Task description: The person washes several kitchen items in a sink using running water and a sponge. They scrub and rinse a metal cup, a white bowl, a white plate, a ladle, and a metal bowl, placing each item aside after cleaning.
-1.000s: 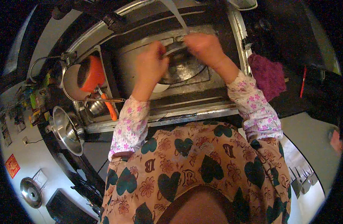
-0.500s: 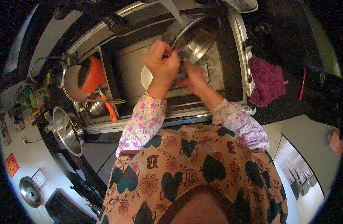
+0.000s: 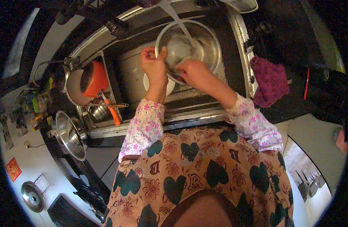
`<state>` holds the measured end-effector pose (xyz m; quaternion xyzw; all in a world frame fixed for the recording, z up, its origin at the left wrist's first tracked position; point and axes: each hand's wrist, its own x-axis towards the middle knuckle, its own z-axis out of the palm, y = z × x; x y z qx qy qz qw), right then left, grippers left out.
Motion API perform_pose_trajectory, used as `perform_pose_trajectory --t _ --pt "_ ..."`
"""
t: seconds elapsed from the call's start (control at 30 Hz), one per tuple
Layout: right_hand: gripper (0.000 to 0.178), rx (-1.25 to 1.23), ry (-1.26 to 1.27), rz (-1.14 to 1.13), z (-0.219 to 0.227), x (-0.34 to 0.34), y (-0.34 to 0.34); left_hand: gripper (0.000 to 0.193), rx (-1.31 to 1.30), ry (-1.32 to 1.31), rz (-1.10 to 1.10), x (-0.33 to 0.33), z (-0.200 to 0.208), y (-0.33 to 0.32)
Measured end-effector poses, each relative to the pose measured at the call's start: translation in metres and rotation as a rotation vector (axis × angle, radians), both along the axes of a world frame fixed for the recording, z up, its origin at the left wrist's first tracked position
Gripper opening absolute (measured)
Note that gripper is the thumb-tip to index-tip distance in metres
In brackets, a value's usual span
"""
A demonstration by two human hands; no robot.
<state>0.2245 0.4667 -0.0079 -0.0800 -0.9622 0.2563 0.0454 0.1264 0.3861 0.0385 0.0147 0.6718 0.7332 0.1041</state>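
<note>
A shiny metal basin [image 3: 213, 45] is held over the sink, its opening facing up. My left hand [image 3: 156, 68] grips the basin's left rim, thumb over the edge and fingers outside. Inside the near wall, my right hand [image 3: 196, 73] has its fingers curled against the metal; whatever they hold, if anything, is hidden. A pale stream of water [image 3: 177, 19] runs down into the basin. Beneath it, partly covered by my left wrist and the basin, a white bowl [image 3: 169, 89] lies in the sink [image 3: 125, 72].
Left of the sink stand an orange pan [image 3: 96, 79] and a small metal pot [image 3: 99, 112]. Farther left is a stack of metal bowls [image 3: 70, 134]. A purple cloth [image 3: 270, 81] hangs over the right edge, with a red stick-like object [image 3: 306, 83] beyond it.
The basin has gone from tipped on its side to opening upward, with the water now falling into it. My right hand has moved from below the basin to inside its near wall.
</note>
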Motion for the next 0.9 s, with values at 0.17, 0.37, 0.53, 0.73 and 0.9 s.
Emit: perform_pose_trajectory --t 0.17,0.37,0.53,0.73,0.9 --pt "0.016 -0.047 0.316 -0.341 0.018 -0.026 0.03 0.02 -0.186 0.08 -0.305 0.01 -0.006 -0.012" --pt "0.009 -0.322 -0.017 -0.138 0.007 0.003 0.008 0.023 -0.066 -0.026 -0.159 0.0 -0.009 -0.013" --pt "0.017 -0.033 0.427 -0.426 0.002 -0.026 0.035 0.026 -0.259 0.123 -0.328 0.015 -0.021 0.003" --pt "0.01 -0.029 0.058 -0.157 -0.019 0.033 0.033 0.026 -0.432 0.602 -0.274 0.01 0.02 0.019" --pt "0.023 -0.218 -0.154 -0.178 -0.009 0.072 0.022 0.021 -0.465 0.858 -0.336 0.006 0.019 0.031"
